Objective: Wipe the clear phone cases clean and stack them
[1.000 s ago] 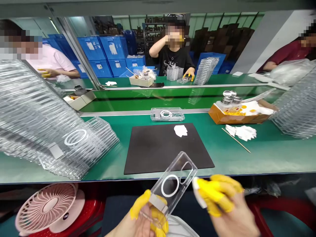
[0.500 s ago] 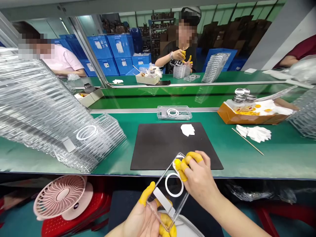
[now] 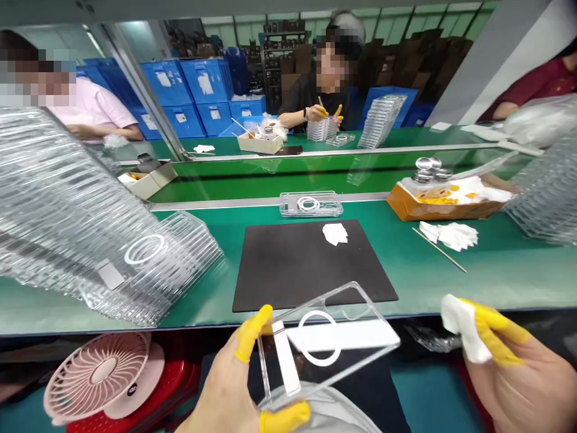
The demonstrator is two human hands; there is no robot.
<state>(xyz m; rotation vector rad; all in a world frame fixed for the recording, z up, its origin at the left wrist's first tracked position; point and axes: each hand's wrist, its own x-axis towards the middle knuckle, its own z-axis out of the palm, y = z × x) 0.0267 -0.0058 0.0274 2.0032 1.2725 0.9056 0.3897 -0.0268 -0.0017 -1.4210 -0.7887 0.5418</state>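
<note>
Clear phone case (image 3: 347, 307) is being gripped by the left hand (image 3: 223, 391), the right hand (image 3: 514, 385) pinching a white wipe (image 3: 462, 329); a slack grip risks dropping it.

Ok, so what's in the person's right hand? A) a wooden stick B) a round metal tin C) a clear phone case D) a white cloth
D. The right hand pinches a white cloth with its yellow finger cots, while the clear phone case is in the left hand.
</note>
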